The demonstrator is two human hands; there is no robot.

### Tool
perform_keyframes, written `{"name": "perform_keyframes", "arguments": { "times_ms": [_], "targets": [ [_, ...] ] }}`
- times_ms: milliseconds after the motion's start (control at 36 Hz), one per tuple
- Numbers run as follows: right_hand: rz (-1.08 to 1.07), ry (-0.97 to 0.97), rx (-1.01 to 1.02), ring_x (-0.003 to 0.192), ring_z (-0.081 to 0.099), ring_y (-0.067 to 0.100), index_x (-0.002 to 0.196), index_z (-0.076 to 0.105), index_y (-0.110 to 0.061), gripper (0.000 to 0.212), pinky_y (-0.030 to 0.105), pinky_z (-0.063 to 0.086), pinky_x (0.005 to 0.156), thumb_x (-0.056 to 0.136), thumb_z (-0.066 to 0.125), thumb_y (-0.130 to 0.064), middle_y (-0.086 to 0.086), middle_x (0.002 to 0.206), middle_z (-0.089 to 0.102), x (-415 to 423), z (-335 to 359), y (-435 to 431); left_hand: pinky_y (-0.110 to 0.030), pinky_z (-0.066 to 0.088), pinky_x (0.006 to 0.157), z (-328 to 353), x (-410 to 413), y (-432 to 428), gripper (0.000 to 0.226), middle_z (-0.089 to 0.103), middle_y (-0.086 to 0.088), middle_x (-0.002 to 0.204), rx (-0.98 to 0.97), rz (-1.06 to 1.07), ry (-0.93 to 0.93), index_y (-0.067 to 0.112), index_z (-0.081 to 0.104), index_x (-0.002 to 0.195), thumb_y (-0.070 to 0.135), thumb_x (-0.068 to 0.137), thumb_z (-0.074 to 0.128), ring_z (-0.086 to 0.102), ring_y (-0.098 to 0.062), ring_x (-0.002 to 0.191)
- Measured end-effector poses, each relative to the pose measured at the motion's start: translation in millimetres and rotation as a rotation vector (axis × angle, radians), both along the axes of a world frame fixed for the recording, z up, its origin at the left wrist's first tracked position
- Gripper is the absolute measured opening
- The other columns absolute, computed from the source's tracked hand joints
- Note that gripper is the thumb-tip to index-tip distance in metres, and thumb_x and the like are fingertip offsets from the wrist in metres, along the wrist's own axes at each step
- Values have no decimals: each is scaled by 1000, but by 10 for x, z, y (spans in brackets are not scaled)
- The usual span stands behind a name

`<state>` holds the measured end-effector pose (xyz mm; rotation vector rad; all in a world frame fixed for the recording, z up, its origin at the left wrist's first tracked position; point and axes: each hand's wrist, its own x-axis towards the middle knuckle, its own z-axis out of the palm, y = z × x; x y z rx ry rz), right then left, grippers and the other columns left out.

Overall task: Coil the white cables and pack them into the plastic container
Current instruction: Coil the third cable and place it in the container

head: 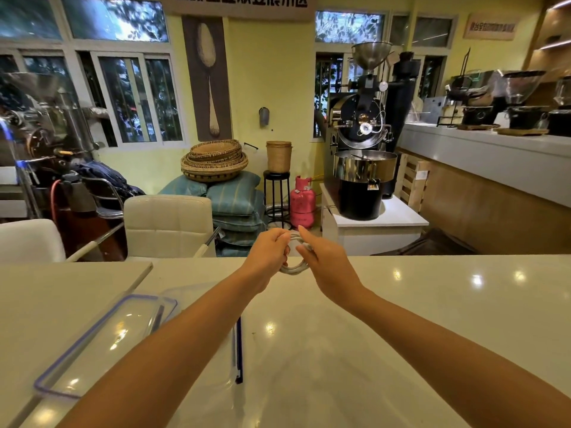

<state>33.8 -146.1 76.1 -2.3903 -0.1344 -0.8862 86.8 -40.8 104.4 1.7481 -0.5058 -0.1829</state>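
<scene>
White cable (293,268) is sitting looped, with left hand (270,251) and right hand (327,264) both curling fingers around it. Winding small, even loops is likely what the plastic container (238,350) is demanding.

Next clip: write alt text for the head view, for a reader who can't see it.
The left hand and right hand hold a coiled white cable over a glossy white counter; a clear blue-rimmed lid lies to the left.

Over the white counter (401,319), the left hand (272,248) and the right hand (324,264) both hold a small coil of white cable (293,268) between them. A clear plastic container (79,342) with blue edges sits under the left arm.
</scene>
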Motion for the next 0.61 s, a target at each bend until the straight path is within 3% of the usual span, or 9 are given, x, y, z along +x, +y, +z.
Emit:
{"name": "perform_keyframes", "arguments": {
  "times_ms": [83,194,278,333,417,528,611],
  "targets": [
    [34,-85,-71,103,61,30,134,45,-6,41,22,40,85,93,49,-12,19,116,65,-21,-20,19,-24,32,53,2,12,33,23,40,-3,61,-19,13,3,5,55,95,10,97,33,33,-12,52],
    [93,-112,-111,90,65,31,121,58,-1,35,20,42,80,87,53,-8,21,105,70,-38,11,8,-22,35,53,1,34,119,22,41,-3,61,-20,-21,51,5,55,99,10,97,34,34,-12,52],
    [104,-63,-86,74,58,20,115,63,-2,29,8,36,67,87,56,-7,19,94,71,-51,56,28,-17,39,48,-20,64,253,21,41,-2,60,39,-113,43,6,59,90,13,96,39,37,-10,51],
    [125,-10,-90,72,53,12,112,65,-3,26,13,38,64,87,57,-7,17,93,71,-37,61,55,-19,42,52,-48,78,356,22,44,-1,59,115,-148,-23,8,60,81,16,95,44,42,-10,50],
    [141,65,-87,58,46,7,106,66,-6,22,16,39,60,86,57,-8,17,88,69,29,22,128,-22,45,57,-84,108,497,23,52,0,60,228,-146,-128,3,64,93,20,93,48,51,-4,47],
    [136,197,-37,72,60,27,110,58,-6,24,44,54,73,87,54,-10,21,92,67,121,-22,315,-18,50,55,-84,166,673,25,58,-1,65,386,-107,-183,0,64,99,19,92,50,58,-8,53],
    [159,312,4,85,64,35,122,47,-6,35,49,53,80,88,51,-9,23,100,67,164,-28,491,-11,48,48,-101,199,825,24,57,0,63,551,-73,-208,0,63,96,19,93,49,58,-8,54]
  ]
}}
